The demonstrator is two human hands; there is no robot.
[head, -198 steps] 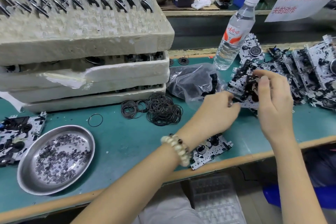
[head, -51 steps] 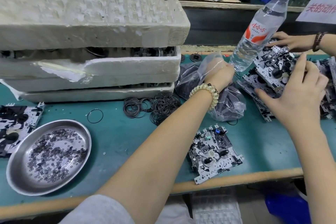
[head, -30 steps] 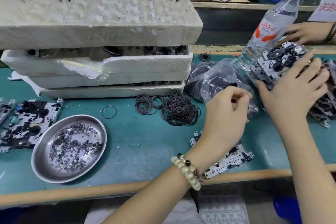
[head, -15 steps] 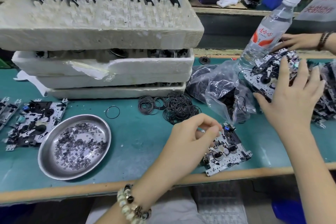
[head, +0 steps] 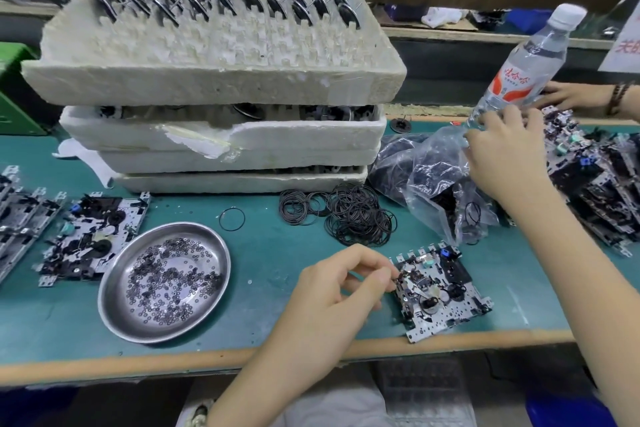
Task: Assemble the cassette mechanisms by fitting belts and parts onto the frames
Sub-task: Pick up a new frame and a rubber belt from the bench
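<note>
Head view: left hand (head: 341,291) is hovering low near the desk's (head: 270,274) front edge, grip narrow, thumb and forefinger meeting at the left edge of 1 cassette frame (head: 446,302) lying flat there. What is sitting in the pinch: cannot tell. Right hand (head: 502,156) is hanging over the clear bag (head: 433,177), grip wide, fingers spread, just beside the water bottle (head: 519,76). Loose belts (head: 346,215) are lying between the frame and 3 stacked foam trays (head: 221,80). Steel dish (head: 110,305) is sitting left of the frame.
</note>
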